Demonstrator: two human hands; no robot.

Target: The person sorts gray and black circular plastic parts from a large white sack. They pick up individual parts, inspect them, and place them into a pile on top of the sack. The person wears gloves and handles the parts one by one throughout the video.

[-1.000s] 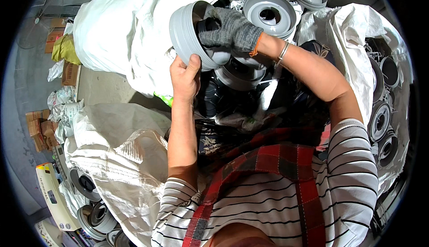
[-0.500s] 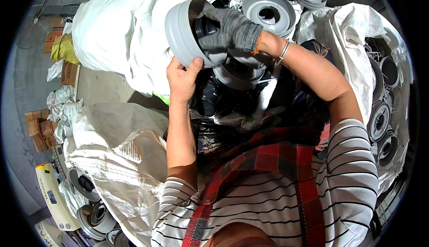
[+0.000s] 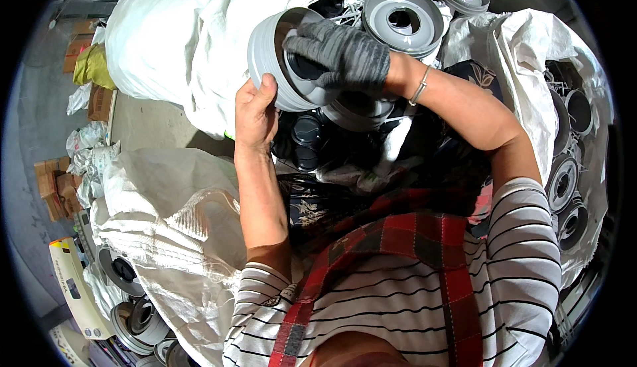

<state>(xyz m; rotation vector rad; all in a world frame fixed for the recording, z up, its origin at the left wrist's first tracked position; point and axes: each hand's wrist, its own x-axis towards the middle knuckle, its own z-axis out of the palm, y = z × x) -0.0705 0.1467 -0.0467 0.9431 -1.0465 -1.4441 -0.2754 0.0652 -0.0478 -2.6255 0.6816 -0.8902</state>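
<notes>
A grey ribbed plastic ring is tilted in front of me, its open side to the right. My bare left hand grips its lower left wall, thumb on the outside. My right hand, in a grey knit glove, reaches into the opening with fingers curled round a black round part; the fingertips are partly hidden. Just below sits another grey ring, partly covered by the right hand. Several black round caps lie under the held ring, near my lap.
A big white sack bulges at the far left. More grey rings are piled behind the right hand with white plastic sprues. An open white sack on the right contains similar rings. Another pale sack lies by my left arm; cardboard boxes stand beyond.
The held ring has shifted slightly down and right. My left hand has slid down and left along its wall. The right fingers have turned and now cover more of the black part.
</notes>
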